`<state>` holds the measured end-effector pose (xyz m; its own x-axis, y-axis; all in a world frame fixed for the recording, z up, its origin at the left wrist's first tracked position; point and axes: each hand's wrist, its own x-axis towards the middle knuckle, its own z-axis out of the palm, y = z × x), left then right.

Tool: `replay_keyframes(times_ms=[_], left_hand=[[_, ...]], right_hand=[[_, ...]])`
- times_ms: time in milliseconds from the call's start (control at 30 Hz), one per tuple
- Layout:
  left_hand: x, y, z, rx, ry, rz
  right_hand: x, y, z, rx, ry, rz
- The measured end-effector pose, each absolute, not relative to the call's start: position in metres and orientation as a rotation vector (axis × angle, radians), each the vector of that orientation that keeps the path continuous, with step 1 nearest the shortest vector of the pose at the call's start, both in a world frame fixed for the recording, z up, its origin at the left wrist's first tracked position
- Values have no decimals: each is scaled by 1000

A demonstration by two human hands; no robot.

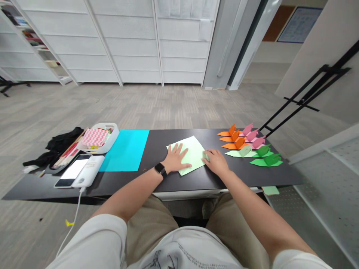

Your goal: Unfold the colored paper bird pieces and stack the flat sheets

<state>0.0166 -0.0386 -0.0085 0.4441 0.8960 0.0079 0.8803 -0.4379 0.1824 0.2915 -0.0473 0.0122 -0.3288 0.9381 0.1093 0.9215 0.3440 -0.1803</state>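
A sheet of pale green paper [195,145] lies at a slant on the dark table in front of me. My left hand [175,158], with a black watch on its wrist, rests flat on the sheet's left part, fingers spread. At the sheet's right corner, my right hand [215,161] has its fingers bent together on the paper's edge. A slightly darker patch of paper shows by those fingertips, perhaps a lifted or folded corner; the fingers partly hide it.
Folded paper pieces in orange [234,144], pink [256,142] and green [266,160] stand at right on the table [159,145]. At left lie blue paper [126,149], a white basket [113,138], a phone [71,173], a corded power bank [89,172] and black cloth [60,142].
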Motion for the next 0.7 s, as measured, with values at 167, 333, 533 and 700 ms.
replay_keyframes(times_ms=[167, 333, 533, 700], left_hand=[[3, -43, 3, 2684, 1494, 218], [0, -59, 28, 2795, 1193, 453], [28, -90, 37, 2713, 1285, 391], [38, -104, 37, 2685, 1499, 400]], right_hand=[[292, -39, 21, -1855, -2342, 243], [282, -13, 33, -2003, -1965, 727], [273, -6, 37, -1948, -1689, 1129], [261, -18, 58, -1774, -1446, 1377]])
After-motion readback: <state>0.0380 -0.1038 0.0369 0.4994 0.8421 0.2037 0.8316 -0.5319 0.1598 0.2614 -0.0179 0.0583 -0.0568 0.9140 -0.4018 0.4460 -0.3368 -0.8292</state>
